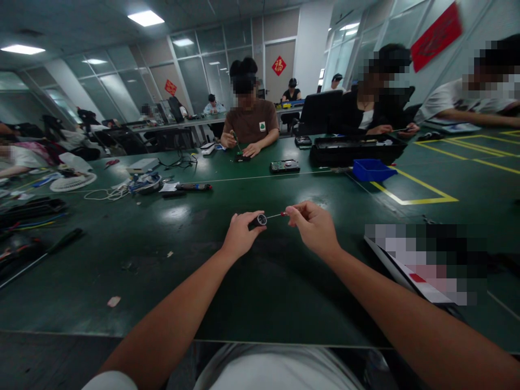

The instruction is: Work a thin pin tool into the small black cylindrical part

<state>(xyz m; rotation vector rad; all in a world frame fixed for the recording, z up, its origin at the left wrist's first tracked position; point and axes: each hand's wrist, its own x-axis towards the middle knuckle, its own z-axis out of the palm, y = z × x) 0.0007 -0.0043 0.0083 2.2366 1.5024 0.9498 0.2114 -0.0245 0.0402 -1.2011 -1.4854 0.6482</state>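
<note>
Above the green table (190,265), my left hand (240,233) is closed round a small black cylindrical part (260,220) with a pale ring at its round end. That end faces right. My right hand (316,225) pinches the red handle of a thin screwdriver (275,216). Its metal shaft points left, and the tip is at the ringed end of the cylinder; whether it touches inside, I cannot tell. Most of the cylinder is hidden by my left fingers.
A blue bin (371,170) stands at the back right beside a long black casing (353,151). A circuit board (285,166) lies ahead. Cables and a dark tool (195,187) sit at left, a long screwdriver (60,241) farther left. A person (252,124) works opposite.
</note>
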